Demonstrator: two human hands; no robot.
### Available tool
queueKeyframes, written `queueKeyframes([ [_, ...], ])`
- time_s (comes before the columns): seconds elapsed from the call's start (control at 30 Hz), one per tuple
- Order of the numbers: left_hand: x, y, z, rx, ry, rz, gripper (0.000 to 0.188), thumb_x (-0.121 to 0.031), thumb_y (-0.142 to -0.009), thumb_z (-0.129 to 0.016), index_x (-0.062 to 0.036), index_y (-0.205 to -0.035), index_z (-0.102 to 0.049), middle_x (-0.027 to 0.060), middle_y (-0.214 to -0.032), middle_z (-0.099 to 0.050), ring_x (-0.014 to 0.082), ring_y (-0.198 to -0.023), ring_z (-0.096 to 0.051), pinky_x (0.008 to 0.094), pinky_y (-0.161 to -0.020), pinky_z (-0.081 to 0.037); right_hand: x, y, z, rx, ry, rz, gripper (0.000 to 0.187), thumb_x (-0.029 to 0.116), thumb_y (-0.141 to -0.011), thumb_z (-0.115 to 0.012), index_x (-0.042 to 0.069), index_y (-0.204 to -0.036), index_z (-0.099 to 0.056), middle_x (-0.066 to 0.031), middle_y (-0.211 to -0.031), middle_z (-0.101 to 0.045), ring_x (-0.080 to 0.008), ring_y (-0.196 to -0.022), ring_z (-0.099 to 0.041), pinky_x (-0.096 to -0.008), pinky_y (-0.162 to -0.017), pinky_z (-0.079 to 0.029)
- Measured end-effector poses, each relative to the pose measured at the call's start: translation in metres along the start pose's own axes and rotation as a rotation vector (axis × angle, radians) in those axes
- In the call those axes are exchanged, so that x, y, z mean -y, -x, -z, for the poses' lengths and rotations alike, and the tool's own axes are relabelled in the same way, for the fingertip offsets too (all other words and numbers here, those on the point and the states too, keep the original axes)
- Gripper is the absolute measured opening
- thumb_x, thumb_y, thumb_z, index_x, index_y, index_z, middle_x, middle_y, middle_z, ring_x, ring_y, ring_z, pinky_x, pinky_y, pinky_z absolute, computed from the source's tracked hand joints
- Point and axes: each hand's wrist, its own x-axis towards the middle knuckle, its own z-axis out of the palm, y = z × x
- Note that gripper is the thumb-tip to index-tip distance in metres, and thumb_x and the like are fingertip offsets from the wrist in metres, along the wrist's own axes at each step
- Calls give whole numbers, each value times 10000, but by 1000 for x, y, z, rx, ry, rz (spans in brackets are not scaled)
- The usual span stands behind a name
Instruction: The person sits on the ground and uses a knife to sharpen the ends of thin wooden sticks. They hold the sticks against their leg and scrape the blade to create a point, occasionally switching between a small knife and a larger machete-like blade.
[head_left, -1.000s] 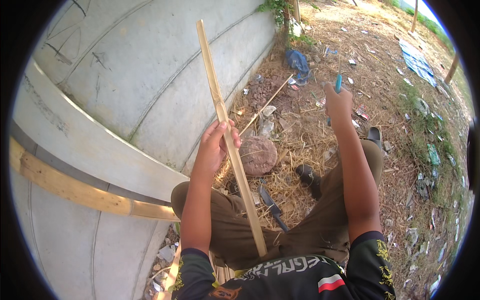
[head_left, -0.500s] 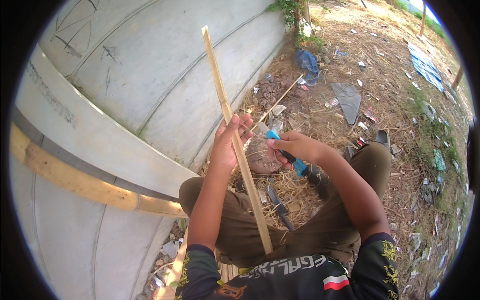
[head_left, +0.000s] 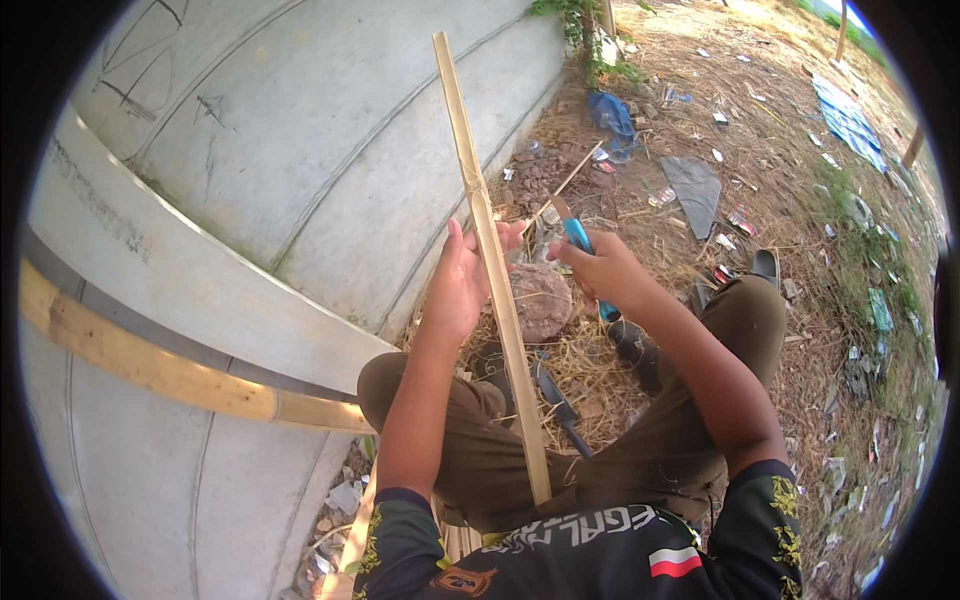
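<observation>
A long split bamboo strip slants up from my lap, its far end out in front of the grey wall. It lies across the palm of my left hand, whose thumb is raised and fingers stretch out behind the strip without closing on it. My right hand is wrapped round a knife with a blue handle, blade pointing up and away, apart from the bamboo. A second, dark knife lies on the straw between my legs. Beyond it sits a reddish round stone.
The grey wall rises on the left, with a thick bamboo pole along its near part. A thin stick lies past the stone. Litter, a blue plastic bag and a grey sheet piece are scattered over the dry ground.
My left hand has loosened from the bamboo strip, its fingers now straighter. The strip's far end has swung right. My right hand with the knife has drawn away, blade turned more upward.
</observation>
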Motion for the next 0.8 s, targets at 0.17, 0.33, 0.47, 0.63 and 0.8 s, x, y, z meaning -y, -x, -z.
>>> queueKeyframes([
  [0.17, 5, 1, -10, 136, 70, 10, 714, -590, -1064, -353, 16, -1402, -518, 126, -1380, -585, 224, -1323, -486, 390, -1145, -310, 9, 11, -29, 180, -217, -109, 364, 361, -963, -717, 13, -1038, -636, 35, -518, -434, -76, -410, -442, -264, -406, -401],
  [0.33, 5, 5, -13, 29, -238, 65, 520, -423, -1040, -546, -8, -1353, -548, 72, -1214, -651, 146, -1137, -580, 334, -1012, -421, -2, 9, -30, 131, -311, -56, 314, 307, -963, -726, 3, -985, -653, 22, -527, -477, -79, -402, -433, -270, -416, -401],
  [0.47, -7, 13, -15, 61, -539, 60, 325, -279, -985, -691, -29, -1183, -626, 25, -1042, -683, 78, -937, -609, 278, -843, -490, -2, 8, -22, 25, -276, -6, 284, 276, -958, -730, -2, -933, -682, 15, -557, -502, -86, -439, -472, -277, -428, -413],
  [0.63, -1, 14, -7, 101, -671, 164, 242, -224, -939, -754, -18, -1047, -688, 19, -934, -699, 78, -854, -634, 257, -763, -521, 4, 5, -15, -117, -243, 75, 294, 279, -963, -719, -12, -927, -699, 4, -573, -527, -90, -461, -508, -286, -443, -438],
  [0.8, 1, 14, -19, 86, -573, 101, 261, -226, -951, -740, -3, -1082, -700, 38, -950, -721, 86, -883, -654, 263, -790, -535, 1, 1, -6, -207, -169, 165, 303, 289, -973, -702, -14, -978, -712, -1, -578, -554, -83, -472, -519, -275, -447, -422],
])
